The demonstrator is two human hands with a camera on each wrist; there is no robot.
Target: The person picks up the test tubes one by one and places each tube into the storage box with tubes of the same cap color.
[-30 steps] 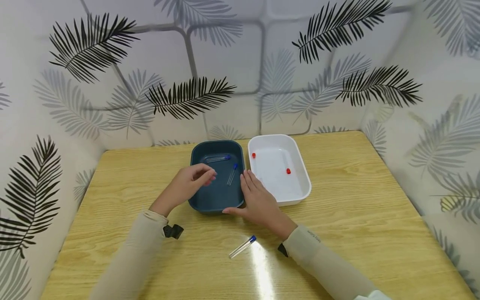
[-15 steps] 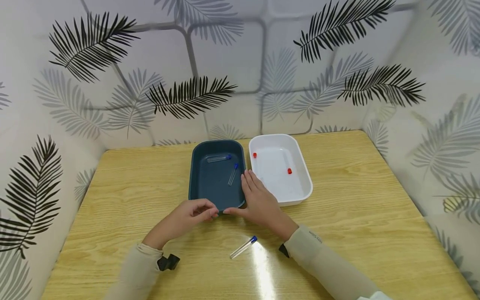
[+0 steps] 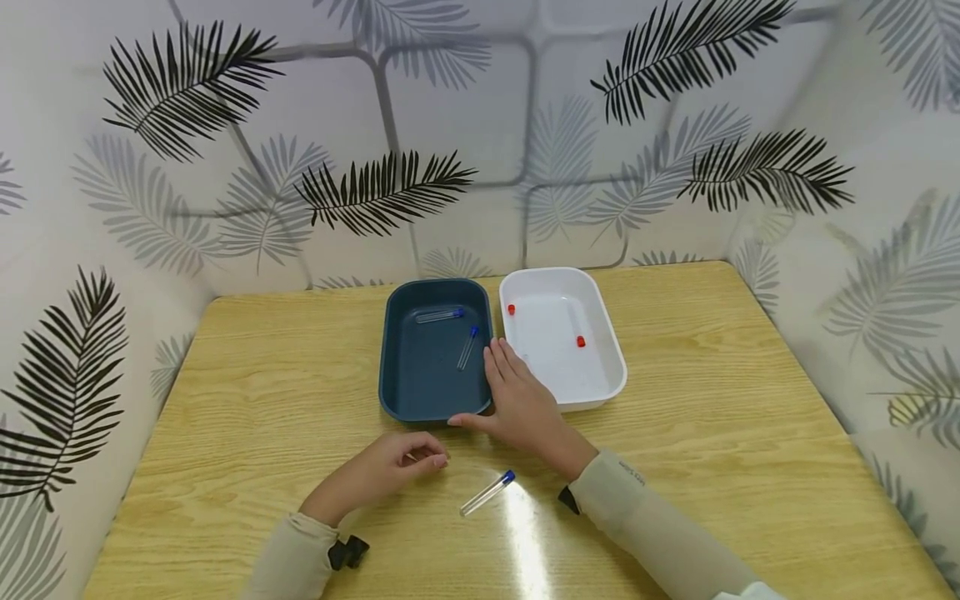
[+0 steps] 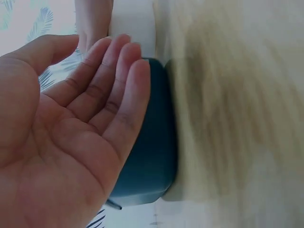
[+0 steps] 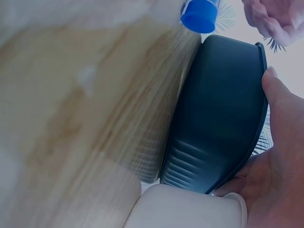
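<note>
My left hand (image 3: 386, 471) hovers just in front of the dark blue tray, fingers loosely bent and holding nothing; its bare palm (image 4: 57, 152) shows in the left wrist view. With straight fingers, my right hand (image 3: 517, 408) rests on the front right corner of the dark blue tray (image 3: 435, 408), thumb along the front rim. Inside that tray lie two clear test tubes with blue caps, one crosswise (image 3: 440, 316) and one slanted (image 3: 468, 349). Another blue-capped test tube (image 3: 486, 494) lies on the table between my forearms, near the left fingertips.
A white tray (image 3: 600, 392) stands against the right side of the dark blue one. Two red caps (image 3: 581, 342) show in it; any clear tubes on them are hard to make out. The wooden table (image 3: 712, 375) meets a leaf-patterned backdrop (image 3: 465, 225).
My left hand has drawn back from over the dark blue tray, past its front rim, to above the table near the loose tube. The right hand has stayed at the tray's corner.
</note>
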